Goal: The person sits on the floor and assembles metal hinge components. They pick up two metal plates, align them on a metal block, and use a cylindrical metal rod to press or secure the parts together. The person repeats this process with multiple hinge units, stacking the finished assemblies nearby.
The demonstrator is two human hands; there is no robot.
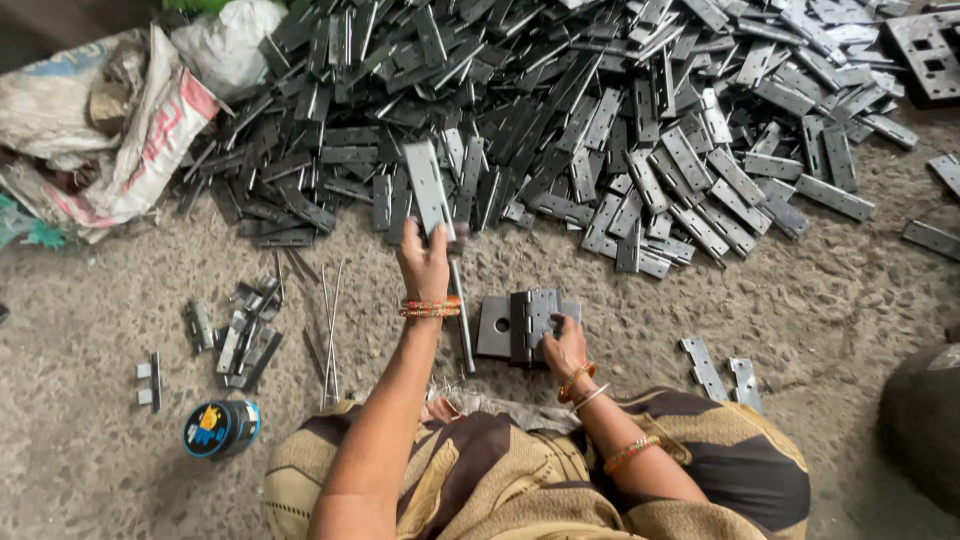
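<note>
I see the big heap of hinge plates (600, 110) at the far side of the floor (830, 310). The sacks (110, 130) lie at its left. The assembled hinge (525, 325) lies near me, the small tin (220, 428) at the near left, two single plates (722, 372) at the right.

Left hand (424, 262) lifts hinge leaf (428, 186); right hand (563, 345) steadies block (524, 325).
</note>
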